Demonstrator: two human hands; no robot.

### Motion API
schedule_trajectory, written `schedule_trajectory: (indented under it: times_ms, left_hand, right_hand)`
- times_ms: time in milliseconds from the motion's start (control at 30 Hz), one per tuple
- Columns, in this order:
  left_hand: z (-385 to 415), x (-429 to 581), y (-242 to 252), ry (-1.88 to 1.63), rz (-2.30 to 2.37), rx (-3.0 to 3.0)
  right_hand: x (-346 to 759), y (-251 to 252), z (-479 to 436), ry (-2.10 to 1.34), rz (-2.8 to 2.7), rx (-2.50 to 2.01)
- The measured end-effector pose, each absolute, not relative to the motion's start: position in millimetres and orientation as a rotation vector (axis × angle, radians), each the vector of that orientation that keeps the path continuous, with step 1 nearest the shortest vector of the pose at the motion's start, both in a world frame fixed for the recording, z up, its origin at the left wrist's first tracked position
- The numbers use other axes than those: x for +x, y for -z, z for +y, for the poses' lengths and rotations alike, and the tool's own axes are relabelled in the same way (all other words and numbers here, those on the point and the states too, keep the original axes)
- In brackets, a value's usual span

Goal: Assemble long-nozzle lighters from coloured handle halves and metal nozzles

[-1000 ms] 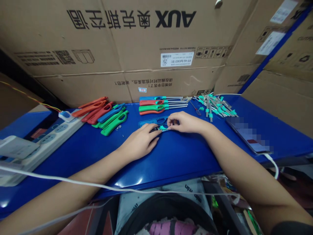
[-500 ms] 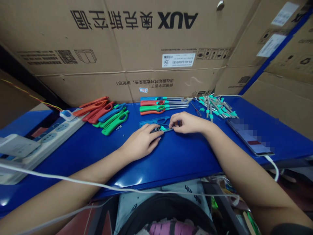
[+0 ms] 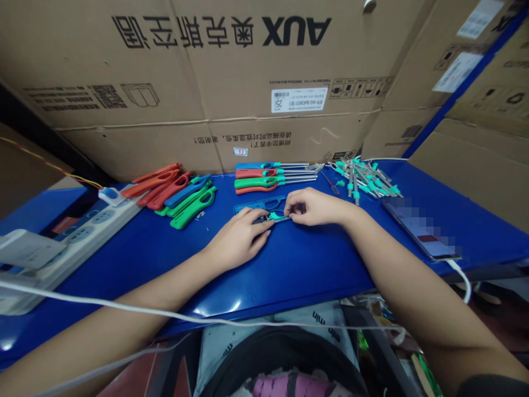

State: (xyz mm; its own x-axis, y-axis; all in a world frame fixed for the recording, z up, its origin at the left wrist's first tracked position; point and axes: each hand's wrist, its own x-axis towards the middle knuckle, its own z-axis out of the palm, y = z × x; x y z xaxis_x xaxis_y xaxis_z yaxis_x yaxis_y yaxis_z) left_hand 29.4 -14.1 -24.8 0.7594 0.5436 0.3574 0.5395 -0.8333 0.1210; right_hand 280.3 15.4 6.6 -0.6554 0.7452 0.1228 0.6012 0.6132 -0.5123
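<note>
My left hand (image 3: pixel 241 236) rests low on the table, thumb and fingers closed on the near end of a lighter's inner assembly (image 3: pixel 276 216) with a teal trigger and a metal tube. At the tube end, my right hand (image 3: pixel 309 207) has its fingertips pinched on the same assembly. Just behind it lies a blue lighter handle shell (image 3: pixel 252 207), partly covered by my fingers. Farther back, several long lighters (image 3: pixel 256 172) lie side by side, with blue, red and green handles and metal tubes. Fingers hide much of the held part.
Red, blue and green handle shells (image 3: pixel 190 208) are piled at left, beside small screws (image 3: pixel 200 215). More tube assemblies (image 3: pixel 374 182) are heaped at right, near a screwdriver (image 3: pixel 332 184). A phone (image 3: pixel 419 229), a power strip (image 3: pixel 78 237) and a white cable (image 3: pixel 136 306) flank my arms. Cardboard (image 3: pixel 231 66) walls the back.
The view has shifted slightly, so things sit a little farther left. Both hands stay on the lighter assembly with hardly any visible movement.
</note>
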Motion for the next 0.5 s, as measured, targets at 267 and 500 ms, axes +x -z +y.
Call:
schedule_trajectory:
  times_ms: [267,500]
  left_hand:
    - [-12,28,28,-0.594,0.888,2.947]
    - [-12,28,26,-0.628,0.880,2.907]
  right_hand:
    - [270,-7,6,-0.644,-2.503,-0.960]
    - [268,-6,4,-0.678,-2.547,-1.001]
